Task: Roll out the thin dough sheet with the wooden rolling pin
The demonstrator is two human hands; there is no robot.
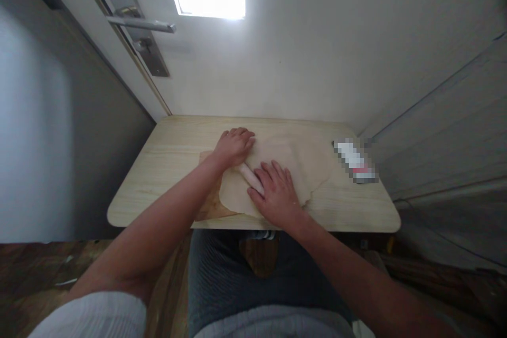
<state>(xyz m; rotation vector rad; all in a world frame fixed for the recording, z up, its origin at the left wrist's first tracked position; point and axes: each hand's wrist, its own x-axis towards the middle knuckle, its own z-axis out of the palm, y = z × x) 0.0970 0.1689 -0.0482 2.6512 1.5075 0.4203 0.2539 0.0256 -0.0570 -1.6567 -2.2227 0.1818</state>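
A wide, thin sheet of pale rolled dough (234, 193) covers much of the middle of the table. Across it lies a light rolling pin (252, 178), slanting from upper left to lower right. My left hand (234, 148) is closed over the far left end of the pin, its fingers bent downward. Over the near right end rests my right hand (279, 190), thumb on one side and fingers reaching forward over the dough. Both palms hide the pin's ends. A brown wooden board (212, 206) shows from under the dough's left edge.
The small pale wood-grain table (146, 185) stands against a white door with a metal handle (142, 23). At the table's right lies a flat, dark-edged object with its surface blurred out (355, 161). Walls rise on both sides, and my legs are under the front edge.
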